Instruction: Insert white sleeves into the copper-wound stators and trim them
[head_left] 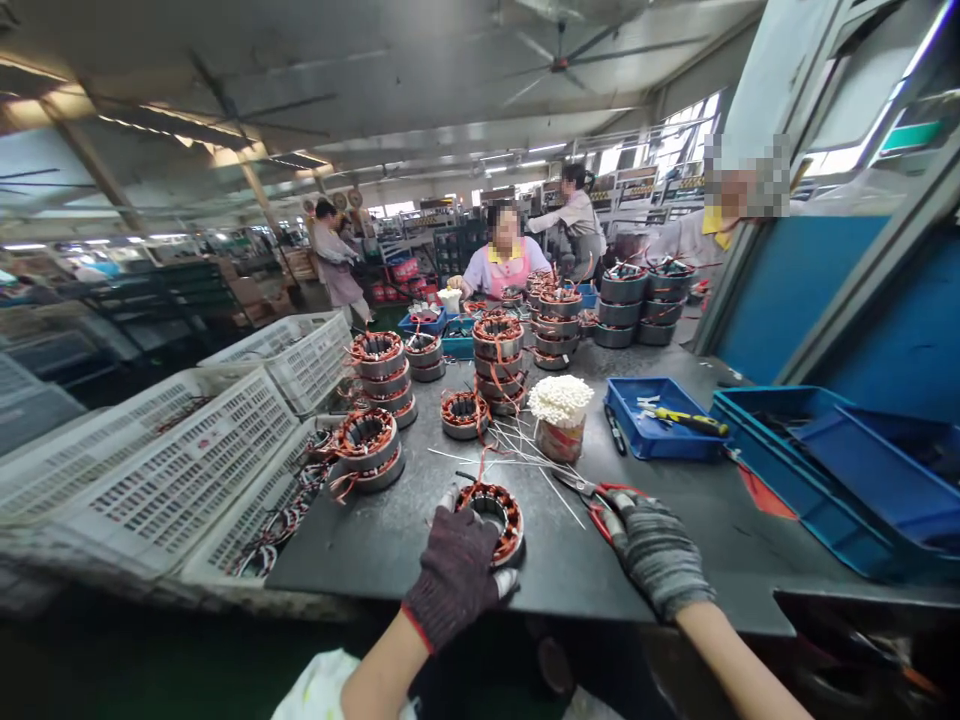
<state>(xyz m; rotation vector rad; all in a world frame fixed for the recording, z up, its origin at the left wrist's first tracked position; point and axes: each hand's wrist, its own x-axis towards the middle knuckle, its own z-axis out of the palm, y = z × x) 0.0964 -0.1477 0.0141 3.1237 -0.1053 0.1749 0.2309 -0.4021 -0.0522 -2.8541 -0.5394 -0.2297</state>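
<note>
My left hand (pixel 459 565), in a dark knitted glove with pale fingertips, grips the near-left side of a motor stator (pixel 512 520) with copper-orange windings, which lies on the dark table (pixel 405 560). My right hand (pixel 660 550), in a grey striped glove, is closed on red-handled pliers (pixel 600 508). The pliers' jaws point left, toward loose white ties (pixel 551 478) on the table. Beyond them stands a round tub (pixel 561 437) packed with white sticks or tubes. Another single stator (pixel 463 414) lies farther back.
Stacked stators (pixel 382 370) stand on the left and others (pixel 499 360) in the middle. A blue tray (pixel 637 440) holds a yellow-handled tool (pixel 686 420). Teal bins (pixel 795 480) line the right. White crates (pixel 202 470) flank the left edge. A person (pixel 504 265) sits opposite.
</note>
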